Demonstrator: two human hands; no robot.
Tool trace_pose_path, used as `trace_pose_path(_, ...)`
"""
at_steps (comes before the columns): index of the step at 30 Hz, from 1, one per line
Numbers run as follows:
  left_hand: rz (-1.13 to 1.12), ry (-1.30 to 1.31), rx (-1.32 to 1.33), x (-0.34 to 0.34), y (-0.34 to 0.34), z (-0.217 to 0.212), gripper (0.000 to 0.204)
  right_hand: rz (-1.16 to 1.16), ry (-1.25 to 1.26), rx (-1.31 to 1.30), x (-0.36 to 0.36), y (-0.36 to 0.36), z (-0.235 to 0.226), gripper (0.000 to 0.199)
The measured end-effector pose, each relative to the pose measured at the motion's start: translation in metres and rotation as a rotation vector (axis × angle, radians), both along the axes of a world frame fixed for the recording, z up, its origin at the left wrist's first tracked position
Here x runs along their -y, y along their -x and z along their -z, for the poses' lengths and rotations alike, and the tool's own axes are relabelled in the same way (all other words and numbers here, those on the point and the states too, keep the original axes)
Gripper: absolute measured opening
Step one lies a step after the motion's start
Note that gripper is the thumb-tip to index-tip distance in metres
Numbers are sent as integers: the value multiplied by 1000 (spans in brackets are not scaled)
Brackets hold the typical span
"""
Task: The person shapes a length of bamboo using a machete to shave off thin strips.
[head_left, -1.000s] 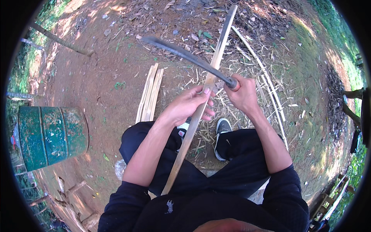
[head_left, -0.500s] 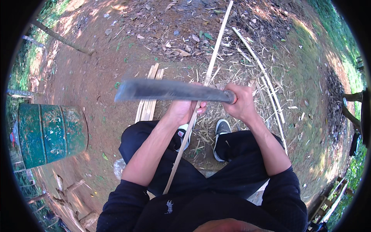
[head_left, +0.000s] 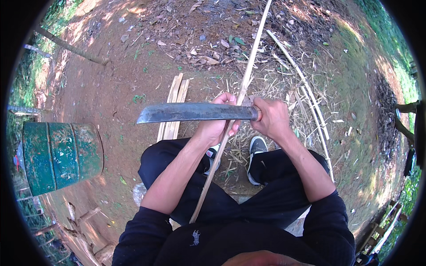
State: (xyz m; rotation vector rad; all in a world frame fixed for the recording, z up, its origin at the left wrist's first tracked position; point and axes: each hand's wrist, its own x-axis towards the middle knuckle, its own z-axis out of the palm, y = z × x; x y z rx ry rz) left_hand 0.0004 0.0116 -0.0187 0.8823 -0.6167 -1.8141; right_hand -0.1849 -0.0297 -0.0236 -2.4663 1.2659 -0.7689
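Observation:
A long, pale strip of split wood or bamboo [head_left: 249, 66] slants from the far ground up toward my lap. My left hand [head_left: 216, 126] grips it near its middle, fingers curled around it beneath the blade. Closed around the handle of a machete [head_left: 191, 112] is my right hand [head_left: 274, 117]. The broad, dark blade points left, lying across the strip just above my left hand. Whether its edge touches the strip I cannot tell. The blade hides part of my left fingers.
Several cut strips [head_left: 174, 106] lie on the ground to the left, and longer strips [head_left: 306, 84] lie at the right. Pale shavings [head_left: 230, 162] litter the soil around my shoes [head_left: 257, 150]. A green metal drum [head_left: 62, 155] stands at the far left.
The machete has come slightly nearer to me, its blade now sharp rather than blurred. My right hand has shifted a little left and nearer. The left hand keeps its hold on the strip.

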Motion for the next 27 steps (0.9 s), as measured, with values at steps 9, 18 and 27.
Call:
trace_pose_path(9, -11, -53, 61, 3, 3, -23, 19, 103, 217, -109, 28, 22, -1, 21)
trace_pose_path(18, 28, -79, 1, -4, -5, -16, 17, 801, 47, -240, 101, 78, -18, 29)
trace_pose_path(27, 68, -142, -1, 7, -11, -14, 24, 600, -117, 179, 63, 77, -25, 16)
